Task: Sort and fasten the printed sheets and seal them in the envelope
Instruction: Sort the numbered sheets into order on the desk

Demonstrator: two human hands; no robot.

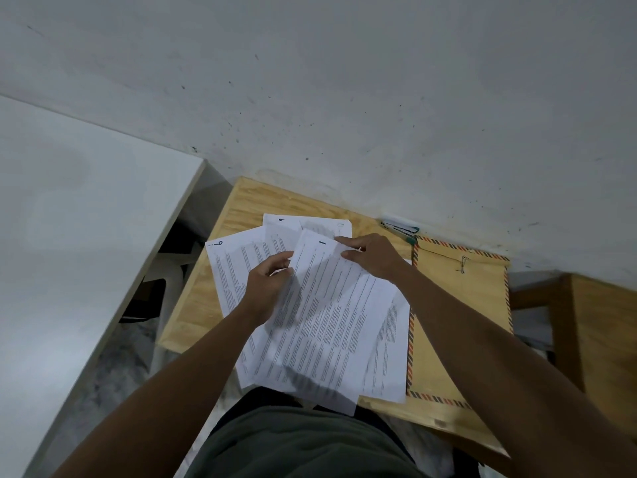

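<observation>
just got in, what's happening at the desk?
A person is sorting printed sheets on a small wooden table. The left hand and right hand both pinch the top sheet marked 1, lifted over a fanned pile; a sheet marked 9 lies to the left. The brown envelope lies flat beside the pile, nothing in it yet as far as shows. A stapler-like tool sits by the wall.
</observation>
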